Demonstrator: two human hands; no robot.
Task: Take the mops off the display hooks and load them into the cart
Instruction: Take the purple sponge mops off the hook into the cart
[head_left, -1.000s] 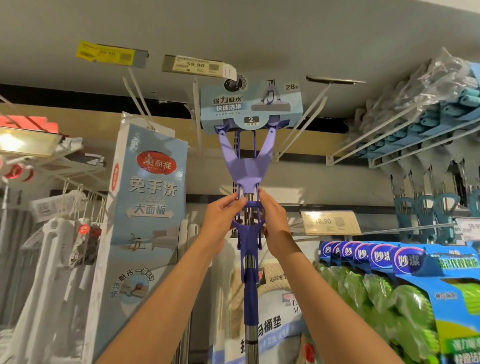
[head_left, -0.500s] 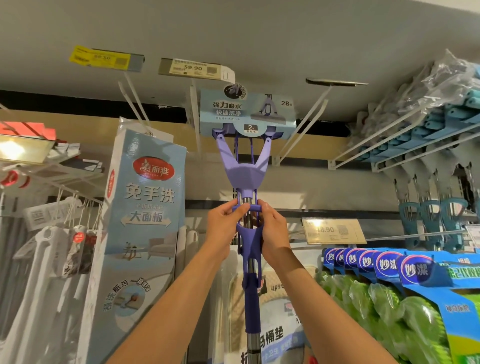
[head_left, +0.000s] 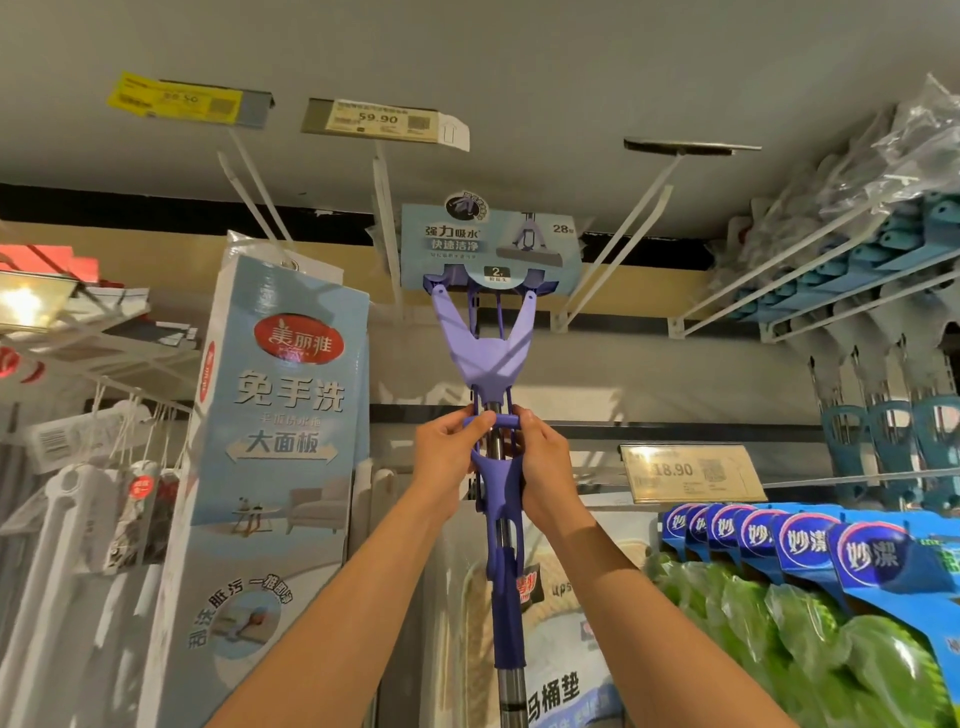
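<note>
A purple sponge mop (head_left: 491, 358) hangs head-up in the middle of the display, its head wrapped in a light-blue card sleeve (head_left: 491, 247) beside white display hooks (head_left: 387, 208). Both arms reach up to it. My left hand (head_left: 449, 454) grips the purple squeeze lever on its left side, fingers curled round the crossbar. On the right side my right hand (head_left: 543, 462) grips the same lever. The metal pole runs down between my forearms and out of view. No cart is in view.
A tall light-blue mop box (head_left: 283, 415) hangs just left of the mop. White mops (head_left: 67, 519) hang at far left. Teal mops (head_left: 883, 260) on hooks fill the upper right. Green refills in blue headers (head_left: 810, 582) sit at lower right. Price tags (head_left: 384, 119) hang overhead.
The mop and both hands have come slightly lower in view and the mop head now sits below the hook's price tag; both hands keep their grip on the lever.
</note>
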